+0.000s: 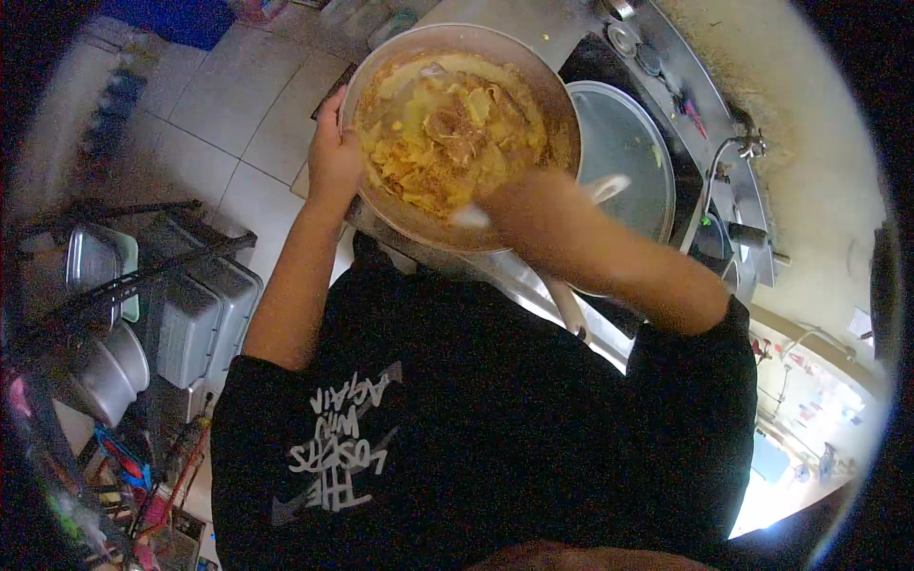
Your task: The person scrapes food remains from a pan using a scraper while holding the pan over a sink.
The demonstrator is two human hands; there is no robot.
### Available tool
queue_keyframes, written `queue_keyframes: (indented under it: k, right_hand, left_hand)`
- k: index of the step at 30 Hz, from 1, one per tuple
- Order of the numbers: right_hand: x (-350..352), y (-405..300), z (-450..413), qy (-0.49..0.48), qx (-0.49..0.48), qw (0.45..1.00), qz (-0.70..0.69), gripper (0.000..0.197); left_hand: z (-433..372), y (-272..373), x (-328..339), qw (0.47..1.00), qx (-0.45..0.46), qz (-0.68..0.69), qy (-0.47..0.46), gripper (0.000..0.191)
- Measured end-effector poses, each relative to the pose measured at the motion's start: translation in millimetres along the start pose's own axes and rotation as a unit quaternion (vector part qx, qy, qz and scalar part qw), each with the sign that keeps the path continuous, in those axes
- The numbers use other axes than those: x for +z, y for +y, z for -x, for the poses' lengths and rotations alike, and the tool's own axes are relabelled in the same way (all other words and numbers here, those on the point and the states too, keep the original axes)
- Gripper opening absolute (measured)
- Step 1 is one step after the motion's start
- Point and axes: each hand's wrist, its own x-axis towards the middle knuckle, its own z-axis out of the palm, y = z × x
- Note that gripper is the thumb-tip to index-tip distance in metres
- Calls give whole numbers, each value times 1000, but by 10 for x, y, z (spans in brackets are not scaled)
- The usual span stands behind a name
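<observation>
A wide round pan [568, 135] with a long pale handle [564, 307] sits before me. It is full of yellow-brown cooked food [450, 135], with what look like cabbage-like pieces and a brown lump in the middle. My left hand [337, 153] grips the pan's left rim, thumb towards the inside. Over the lower right of the pan, my right hand [525, 207] is blurred by motion. It seems closed around a pale utensil [471, 216], whose white end touches or hovers over the food. A white looped piece [608, 187] shows behind my forearm; whether it belongs to that utensil is unclear.
A large round grey vessel or lid [625, 143] lies right of the pan on a black surface. Beyond it are a metal ledge [671, 71] and a tap [728, 150]. At left, a dark rack [143, 268] holds metal pots [111, 371] and trays [207, 314] above a tiled floor [207, 150].
</observation>
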Motion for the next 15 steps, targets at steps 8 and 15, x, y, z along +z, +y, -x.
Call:
queue_keyframes:
  k: [8, 15]
  right_hand:
    - [317, -216, -476, -77, -146, 980, 110, 19]
    - [155, -403, -567, -57, -104, 991, 58, 19]
  left_hand:
    - [-3, 395, -17, 982, -35, -184, 25, 44]
    - [38, 242, 22, 986, -1, -167, 24, 41]
